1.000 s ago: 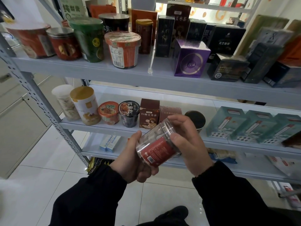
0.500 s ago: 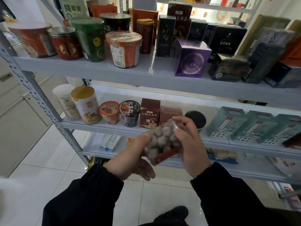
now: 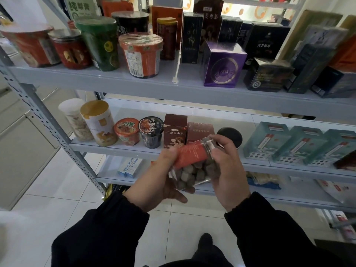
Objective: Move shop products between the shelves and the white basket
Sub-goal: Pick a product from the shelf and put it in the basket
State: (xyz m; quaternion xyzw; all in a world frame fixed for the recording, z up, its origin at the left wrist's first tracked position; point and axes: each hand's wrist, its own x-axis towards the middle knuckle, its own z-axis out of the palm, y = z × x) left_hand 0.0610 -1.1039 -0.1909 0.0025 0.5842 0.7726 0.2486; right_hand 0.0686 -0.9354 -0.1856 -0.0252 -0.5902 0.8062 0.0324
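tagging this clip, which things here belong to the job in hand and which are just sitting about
In the job: clear jar with red label, gripped by the left hand and right hand; middle shelf.
Just sitting about: purple box, green tub, wrapped orange cup, teal boxes, brown tea box.

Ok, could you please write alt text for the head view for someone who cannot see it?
The left hand and right hand both hold a tilted clear jar with a red label, filled with brownish lumps, before grey shelves stocked with noodle cups, jars and boxes.
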